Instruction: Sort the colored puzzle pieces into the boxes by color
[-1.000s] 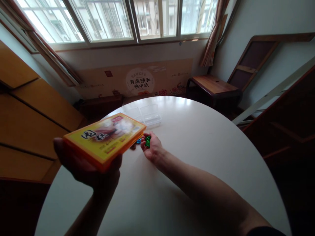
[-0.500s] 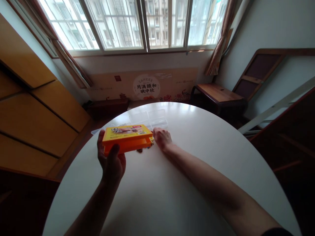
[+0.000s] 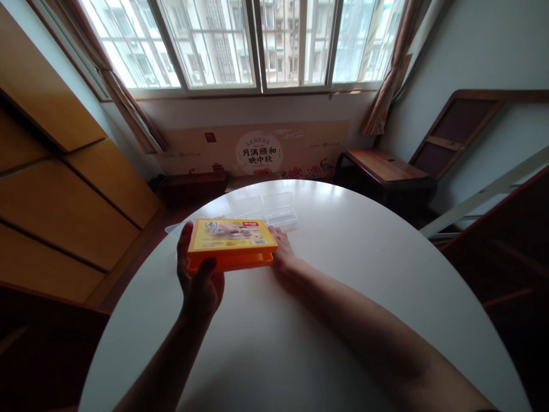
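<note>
My left hand (image 3: 202,289) grips the left end of an orange plastic box (image 3: 234,261), with the thumb along its near side. The box is held above the white table and tilted. A yellow printed lid (image 3: 231,234) covers it, with a gap between lid and box at the right end. My right hand (image 3: 283,252) is low beside the box's right end, its fingers stretched forward and partly hidden behind the corner. Nothing shows in it. Just beyond the hands lie clear plastic trays (image 3: 279,207) with compartments.
The round white table (image 3: 343,257) curves away on both sides. Beyond it stand a wooden chair (image 3: 388,166), a wall with a printed panel (image 3: 300,137) and a barred window (image 3: 223,46). A wooden cabinet (image 3: 55,206) is at the left.
My right hand has gone from closed fingers to stretched ones and sits partly behind the box. Small pieces seen under the box are now hidden. The box has shifted slightly right in view.
</note>
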Action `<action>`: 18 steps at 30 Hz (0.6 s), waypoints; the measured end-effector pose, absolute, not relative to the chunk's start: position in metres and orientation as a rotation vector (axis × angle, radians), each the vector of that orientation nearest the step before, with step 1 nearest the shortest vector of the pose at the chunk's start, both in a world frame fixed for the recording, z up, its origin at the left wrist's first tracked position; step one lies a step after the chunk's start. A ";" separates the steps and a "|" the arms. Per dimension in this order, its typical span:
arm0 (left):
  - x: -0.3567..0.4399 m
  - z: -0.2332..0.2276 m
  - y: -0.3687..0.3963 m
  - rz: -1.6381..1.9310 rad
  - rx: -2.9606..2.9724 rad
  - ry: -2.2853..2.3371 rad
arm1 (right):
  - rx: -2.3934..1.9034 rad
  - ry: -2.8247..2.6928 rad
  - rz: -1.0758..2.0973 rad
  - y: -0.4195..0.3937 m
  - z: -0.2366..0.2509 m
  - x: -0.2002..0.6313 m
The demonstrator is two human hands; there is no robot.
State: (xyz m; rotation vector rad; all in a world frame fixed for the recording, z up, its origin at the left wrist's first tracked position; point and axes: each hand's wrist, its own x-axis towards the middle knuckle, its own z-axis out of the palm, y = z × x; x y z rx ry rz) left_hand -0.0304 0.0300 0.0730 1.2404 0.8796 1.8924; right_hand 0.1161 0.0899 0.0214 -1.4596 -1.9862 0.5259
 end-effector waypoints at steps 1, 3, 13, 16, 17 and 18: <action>-0.032 0.072 0.030 1.877 1.260 0.867 | -1.393 -1.952 0.589 0.089 0.021 0.117; -0.033 0.070 0.030 1.868 1.287 0.828 | -1.259 -1.862 0.702 0.087 0.020 0.119; -0.030 0.066 0.031 1.917 1.293 0.812 | -0.648 -1.838 0.506 0.043 0.038 0.165; -0.027 0.064 0.031 1.890 1.276 0.809 | -0.683 -1.904 0.438 0.038 0.047 0.171; -0.027 0.064 0.031 1.885 1.276 0.811 | -0.697 -1.922 0.432 0.039 0.048 0.173; -0.027 0.064 0.030 1.877 1.283 0.817 | -0.709 -1.944 0.432 0.040 0.049 0.174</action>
